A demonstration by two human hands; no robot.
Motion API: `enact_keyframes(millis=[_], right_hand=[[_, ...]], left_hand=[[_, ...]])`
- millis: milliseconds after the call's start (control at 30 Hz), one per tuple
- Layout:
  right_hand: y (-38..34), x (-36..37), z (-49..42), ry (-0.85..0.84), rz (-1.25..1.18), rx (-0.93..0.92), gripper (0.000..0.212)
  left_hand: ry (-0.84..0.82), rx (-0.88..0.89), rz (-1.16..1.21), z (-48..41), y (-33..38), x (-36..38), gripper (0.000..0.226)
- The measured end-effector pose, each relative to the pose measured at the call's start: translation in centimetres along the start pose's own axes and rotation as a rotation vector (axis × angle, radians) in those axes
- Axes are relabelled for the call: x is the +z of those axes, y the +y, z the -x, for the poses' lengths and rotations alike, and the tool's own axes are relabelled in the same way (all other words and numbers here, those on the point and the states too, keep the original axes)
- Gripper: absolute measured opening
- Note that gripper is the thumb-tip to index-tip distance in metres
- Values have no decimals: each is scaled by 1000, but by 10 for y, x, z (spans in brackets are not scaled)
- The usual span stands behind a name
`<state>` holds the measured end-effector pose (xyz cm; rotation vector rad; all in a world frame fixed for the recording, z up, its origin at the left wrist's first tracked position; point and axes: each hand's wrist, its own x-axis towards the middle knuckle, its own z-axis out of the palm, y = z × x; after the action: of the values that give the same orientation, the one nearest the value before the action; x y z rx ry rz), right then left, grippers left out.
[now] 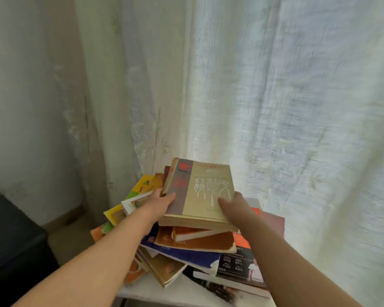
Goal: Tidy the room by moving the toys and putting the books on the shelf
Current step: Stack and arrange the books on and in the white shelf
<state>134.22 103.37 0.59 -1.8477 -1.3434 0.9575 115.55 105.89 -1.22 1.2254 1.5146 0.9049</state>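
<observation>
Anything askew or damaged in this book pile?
Yes. The pile beneath the tan book, which the left hand and right hand grip, is askew: books lie fanned at different angles, not squared up. The orange-brown book has a worn, chipped cover edge.

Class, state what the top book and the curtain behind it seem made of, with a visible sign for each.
Top book: paper, matte tan cover, yellowed page edges; likely paperback. Curtain: thin woven fabric, seemingly sheer; daylight glows through its folds.

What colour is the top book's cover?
Top book: tan with a grey strip; head view.
</observation>
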Motion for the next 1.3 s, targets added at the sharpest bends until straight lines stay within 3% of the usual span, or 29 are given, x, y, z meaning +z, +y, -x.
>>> enact_keyframes(millis=[500,1133,1300], right_hand=[[13,3,33,-1,-37,46,47],[9,3,35,7,-7,98,49],[10,5,38,33,8,72,48]], left_hand=[[68,-23,-396,16,4,7,53],[22,-13,-331,13,-5,-1,56],[75,-1,-333,12,-11,2,56]])
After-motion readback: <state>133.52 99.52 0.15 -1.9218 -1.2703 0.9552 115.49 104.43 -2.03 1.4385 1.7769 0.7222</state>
